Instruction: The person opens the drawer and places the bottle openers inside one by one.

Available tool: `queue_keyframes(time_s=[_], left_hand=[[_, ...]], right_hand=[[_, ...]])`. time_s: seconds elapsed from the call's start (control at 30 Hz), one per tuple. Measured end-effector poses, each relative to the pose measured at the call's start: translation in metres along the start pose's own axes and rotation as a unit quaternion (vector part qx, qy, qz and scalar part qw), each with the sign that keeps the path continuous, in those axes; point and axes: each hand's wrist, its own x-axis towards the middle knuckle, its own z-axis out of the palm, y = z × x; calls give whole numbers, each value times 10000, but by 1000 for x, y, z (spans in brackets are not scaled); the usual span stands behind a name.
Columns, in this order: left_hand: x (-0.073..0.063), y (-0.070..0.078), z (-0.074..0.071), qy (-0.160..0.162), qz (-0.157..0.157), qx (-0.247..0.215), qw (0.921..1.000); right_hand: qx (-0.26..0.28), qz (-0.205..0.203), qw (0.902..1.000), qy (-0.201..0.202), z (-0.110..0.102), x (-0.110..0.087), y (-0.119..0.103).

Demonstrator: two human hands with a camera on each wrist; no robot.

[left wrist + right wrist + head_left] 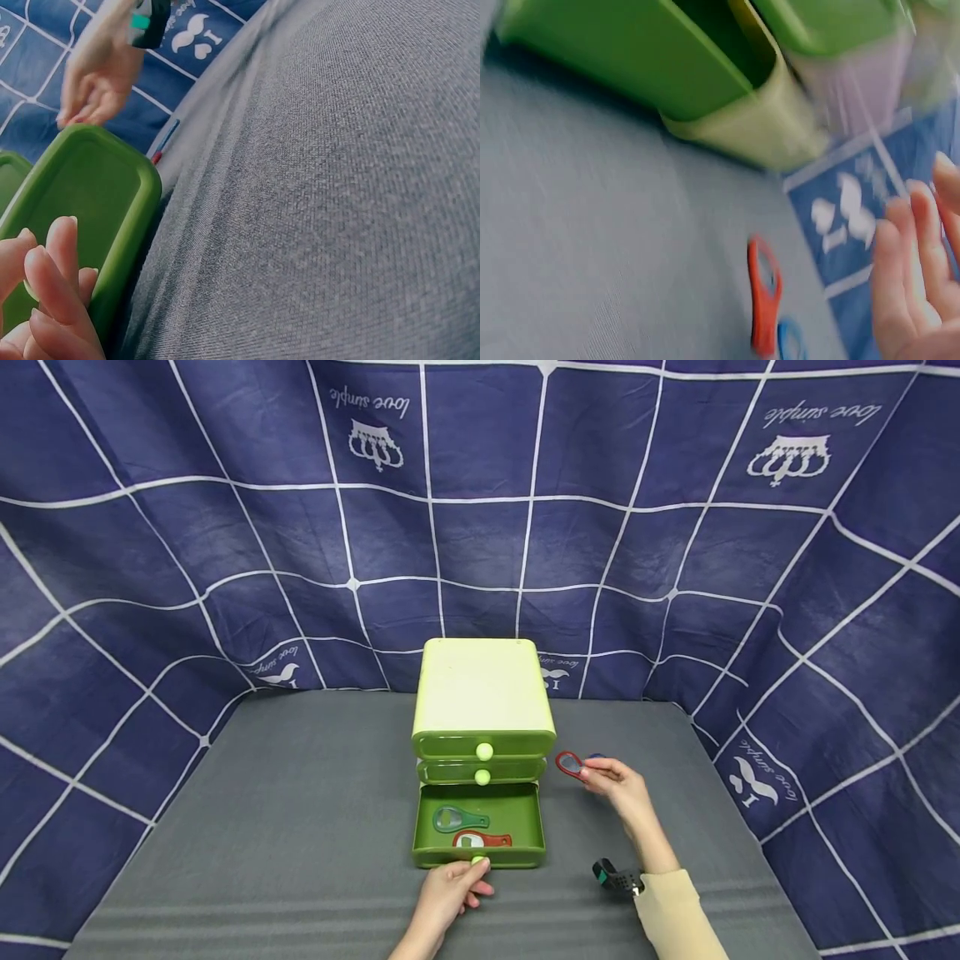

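Note:
A light-green cabinet [483,693] has its bottom drawer [517,810] pulled out. Inside that drawer lie a green bottle opener [474,820] and a red bottle opener [495,840]. At the drawer's front, the left hand [450,889] pinches the round knob [478,860] between thumb and fingers. To the cabinet's right, the right hand [618,785] hovers over a red bottle opener [765,315], which lies on the table. The right wrist view shows its fingers [922,255] apart from the opener and holding nothing. A blue opener [790,341], mostly hidden, lies beside the red one.
Two upper drawers with round knobs [484,751] are pushed in. A grey cloth covers the table [300,827]. Behind and at the sides hangs a blue checked curtain [480,543]. The right wrist wears a black band [618,878].

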Motion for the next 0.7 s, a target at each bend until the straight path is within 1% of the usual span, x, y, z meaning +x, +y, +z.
queue_keyframes(time_s=[0.07, 0.13, 0.2, 0.23, 0.3, 0.37, 0.47, 0.53, 0.6, 0.63, 0.7], left_hand=[[0, -1, 0, 12, -9, 13, 10000], [0, -1, -1, 23, -4, 13, 10000], [0, -3, -1, 27, 6, 3, 10000], [1, -3, 0, 24, 8, 2, 10000], [1, -4, 0, 17, 2, -7, 10000], [1, -4, 0, 2, -8, 9, 10000], [1, -3, 0, -4, -33, 37, 10000], [1, -3, 0, -4, -39, 33, 10000], [1, -3, 0, 12, -29, 32, 10000], [1, -3, 0, 19, -30, 27, 10000], [1, -3, -1, 37, -12, 26, 10000]], right_hand=[[312, 183, 9985, 416, -15, 9, 7], [522, 378, 9955, 701, -28, 17, 15], [516, 511, 9936, 870, -39, 24, 24], [407, 561, 9930, 952, -43, 27, 29], [45, 590, 9918, 1132, -51, 32, 37], [-543, 582, 9885, 1282, -56, 34, 45], [-1485, 517, 9781, 1366, -59, 37, 52], [-2098, 473, 9680, 1291, -59, 40, 54], [-2586, 406, 9580, 1173, -58, 42, 54], [-2797, 392, 9528, 1119, -56, 44, 54], [-3022, 368, 9471, 1016, -54, 46, 53]])
